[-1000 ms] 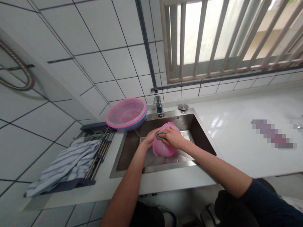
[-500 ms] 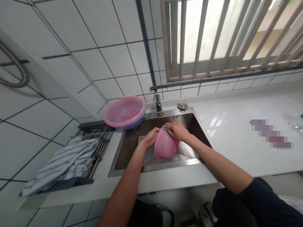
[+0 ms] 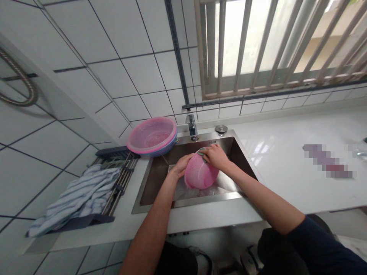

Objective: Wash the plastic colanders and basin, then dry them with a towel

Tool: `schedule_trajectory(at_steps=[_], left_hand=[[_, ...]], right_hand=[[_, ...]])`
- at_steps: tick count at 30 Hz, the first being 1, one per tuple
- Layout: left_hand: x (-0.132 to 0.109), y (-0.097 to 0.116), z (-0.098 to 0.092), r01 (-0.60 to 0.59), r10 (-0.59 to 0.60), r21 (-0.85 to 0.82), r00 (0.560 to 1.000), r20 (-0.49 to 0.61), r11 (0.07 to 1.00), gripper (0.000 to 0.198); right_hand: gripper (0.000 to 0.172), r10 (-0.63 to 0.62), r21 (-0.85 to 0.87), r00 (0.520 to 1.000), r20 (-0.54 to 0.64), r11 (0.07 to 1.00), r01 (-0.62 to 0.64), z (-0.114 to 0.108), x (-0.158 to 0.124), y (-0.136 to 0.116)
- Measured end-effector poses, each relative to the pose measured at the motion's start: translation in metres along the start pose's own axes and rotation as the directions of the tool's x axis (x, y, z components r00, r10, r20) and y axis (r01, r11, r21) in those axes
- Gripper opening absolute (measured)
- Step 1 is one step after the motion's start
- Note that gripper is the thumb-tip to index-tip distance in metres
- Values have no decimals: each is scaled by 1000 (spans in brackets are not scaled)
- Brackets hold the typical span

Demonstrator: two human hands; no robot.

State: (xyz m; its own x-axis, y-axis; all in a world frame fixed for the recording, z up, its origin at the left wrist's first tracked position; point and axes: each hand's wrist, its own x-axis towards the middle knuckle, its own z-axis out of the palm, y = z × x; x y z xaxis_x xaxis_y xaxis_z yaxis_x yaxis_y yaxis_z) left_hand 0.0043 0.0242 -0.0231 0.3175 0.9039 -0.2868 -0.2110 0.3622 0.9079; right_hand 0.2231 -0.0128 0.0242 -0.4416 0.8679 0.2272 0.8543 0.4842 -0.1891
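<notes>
Over the sink (image 3: 143, 194), a pink perforated basket (image 3: 199, 173) is tilted on its side. My left hand (image 3: 182, 166) grips its left rim; the fingertips are partly hidden by the basket. Closed around a green scouring pad (image 3: 202, 152), my right hand (image 3: 213, 156) presses it against the basket's upper edge. Below the basket, some water shows on the sink floor.
A larger pink basket (image 3: 151, 135) sits in a blue basin (image 3: 168, 148) at the sink's back left corner. Behind the sink stand the faucet (image 3: 192, 128) and a drain strainer (image 3: 221, 129). A striped towel (image 3: 83, 191) covers part of the metal rack (image 3: 122, 183) on the left.
The pink basket has shifted slightly left and turned, so more of its mesh side faces me. My right hand stays at its upper edge with the pad.
</notes>
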Motion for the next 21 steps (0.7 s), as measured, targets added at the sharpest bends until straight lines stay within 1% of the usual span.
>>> schedule_trajectory(at_steps=[2, 3, 4, 5, 7, 9, 11, 12, 13, 15, 18, 20, 21], left_hand=[[0, 1, 1, -16, 16, 41, 1000, 4, 999, 33], [0, 1, 1, -26, 26, 58, 1000, 0, 998, 33], [1, 1, 1, -37, 37, 72, 999, -9, 997, 33], [1, 1, 0, -47, 49, 81, 999, -20, 996, 34], [3, 0, -1, -61, 65, 83, 997, -43, 995, 33], [4, -1, -2, -63, 66, 67, 997, -48, 996, 34], [4, -2, -3, -62, 65, 51, 996, -55, 997, 35], [3, -2, -3, -65, 67, 42, 996, -62, 997, 36], [2, -1, -2, -67, 69, 32, 995, -65, 997, 36], [1, 0, -1, -69, 70, 23, 996, -63, 997, 37], [-1, 2, 2, -63, 67, 55, 996, -61, 996, 37], [-1, 2, 3, -70, 77, 83, 994, -84, 994, 34], [0, 2, 3, -77, 85, 91, 992, -95, 993, 34]], right_hand=[[38, 93, 8, 995, 24, 996, -93, -5, 0, 18], [38, 103, 17, 994, 37, 994, -104, -7, 0, 22], [38, 88, 29, 995, 42, 996, -89, -6, -1, 22], [38, 49, 45, 998, 39, 998, -50, -5, -1, 18], [36, -76, 73, 997, 13, 994, 75, 2, -3, 1], [31, -213, 76, 977, -8, 974, 213, 12, -4, -23], [27, -283, 53, 959, -21, 957, 284, 19, -4, -40], [26, -289, 43, 957, -32, 956, 290, 21, -3, -43], [27, -276, 38, 960, -45, 960, 278, 21, -3, -41], [31, -193, 35, 979, -70, 980, 196, 17, -1, -26], [35, 8, 33, 998, -64, 999, -6, 5, -1, 11], [36, 53, 40, 998, -37, 998, -52, -2, -2, 25], [36, 35, 48, 999, -29, 998, -33, -3, -3, 25]])
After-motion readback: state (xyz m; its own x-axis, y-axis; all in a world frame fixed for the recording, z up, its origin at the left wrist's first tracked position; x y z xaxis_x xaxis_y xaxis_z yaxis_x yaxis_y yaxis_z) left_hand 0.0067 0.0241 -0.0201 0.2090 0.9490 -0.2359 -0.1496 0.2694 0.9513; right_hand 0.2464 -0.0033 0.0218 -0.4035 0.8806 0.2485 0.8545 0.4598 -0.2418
